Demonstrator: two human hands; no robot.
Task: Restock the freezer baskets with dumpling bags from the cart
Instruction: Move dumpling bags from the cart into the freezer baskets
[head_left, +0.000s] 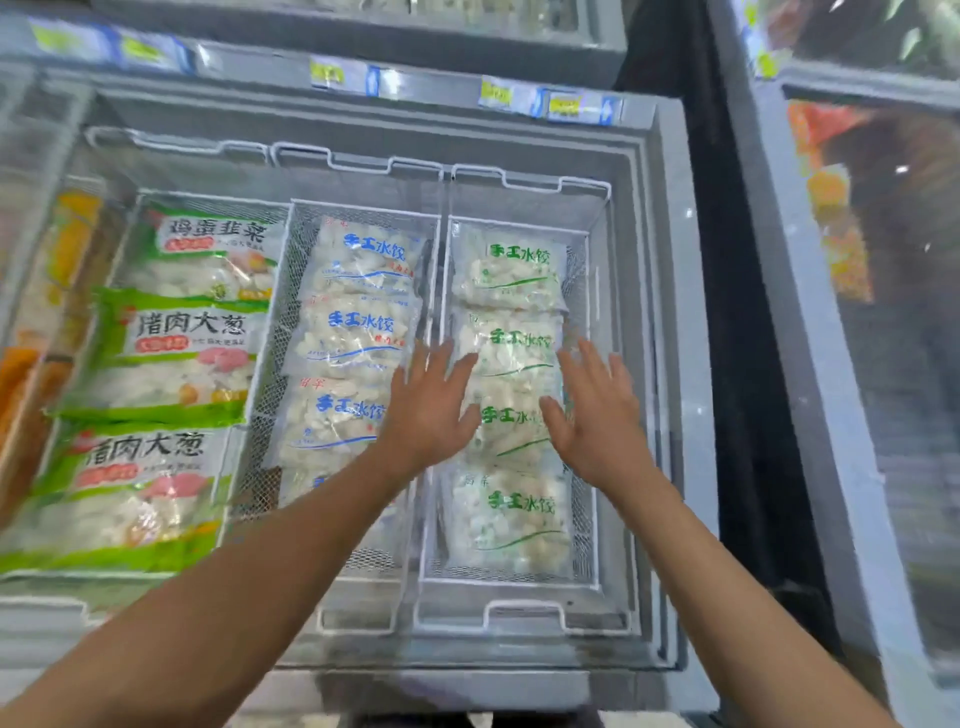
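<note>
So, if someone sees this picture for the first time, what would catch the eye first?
Probably the two open hands, left hand and right hand, spread over the green-lettered dumpling bags in the right basket. Next, the blue-lettered bags in the middle basket, and the big green packs at the left.

green-lettered dumpling bags (511, 415) lie flat, filling the right basket (597, 584).
</note>
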